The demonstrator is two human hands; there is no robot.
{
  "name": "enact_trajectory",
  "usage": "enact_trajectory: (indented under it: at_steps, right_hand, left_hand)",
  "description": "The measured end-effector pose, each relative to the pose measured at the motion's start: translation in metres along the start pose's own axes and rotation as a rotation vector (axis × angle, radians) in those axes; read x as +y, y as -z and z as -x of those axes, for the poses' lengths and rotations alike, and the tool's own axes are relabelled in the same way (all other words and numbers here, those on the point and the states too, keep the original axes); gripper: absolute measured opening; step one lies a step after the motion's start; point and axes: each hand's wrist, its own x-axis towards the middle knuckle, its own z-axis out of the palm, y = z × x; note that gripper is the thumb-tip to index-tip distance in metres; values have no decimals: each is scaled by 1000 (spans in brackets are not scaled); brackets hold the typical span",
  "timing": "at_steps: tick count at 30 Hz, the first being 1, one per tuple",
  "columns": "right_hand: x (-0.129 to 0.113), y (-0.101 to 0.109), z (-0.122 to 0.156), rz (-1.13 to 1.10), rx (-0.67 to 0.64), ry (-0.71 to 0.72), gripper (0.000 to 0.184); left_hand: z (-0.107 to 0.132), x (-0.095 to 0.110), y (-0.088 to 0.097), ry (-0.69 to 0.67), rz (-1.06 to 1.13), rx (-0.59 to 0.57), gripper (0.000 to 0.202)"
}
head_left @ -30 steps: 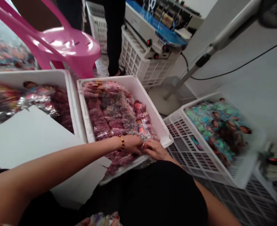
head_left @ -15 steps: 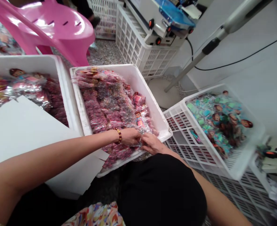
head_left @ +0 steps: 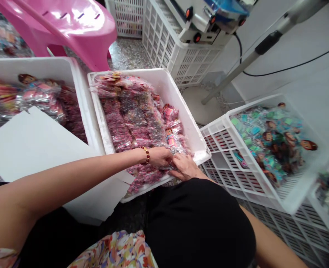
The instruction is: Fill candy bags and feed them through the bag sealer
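Observation:
My left hand, a beaded bracelet at its wrist, is closed with the fingers curled down over the front right of a white foam box. Right against it is my right hand, bent and closed, fingertips meeting the left ones. What the fingers pinch is hidden under them; shiny clear plastic lies around them. Rows of pink packets in clear plastic fill the box, packed on edge. Just beyond my hands one packet with a cartoon figure lies face up.
Left stands another foam box of packets, partly under a white sheet. A white crate of green and blue packets stands right. Behind are a pink chair, a machine on a crate and a metal pole.
The view has shifted slightly, so everything sits a little further right and higher. Both hands stay together at the same corner of the box, with fingers moving only slightly.

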Motion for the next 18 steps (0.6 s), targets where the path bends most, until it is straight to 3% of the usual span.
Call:
enact_trajectory:
  at_steps: [7, 12, 18]
  right_hand:
    - [3, 1, 4, 24, 3, 20, 25]
    - [0, -6, 6, 78, 67, -66, 26]
    - [15, 1, 21, -152, 210, 22, 25]
  left_hand:
    - [0, -1, 0, 24, -22, 31, 9]
    - [0, -1, 0, 33, -8, 37, 10]
    - [4, 3, 1, -8, -54, 19, 8]
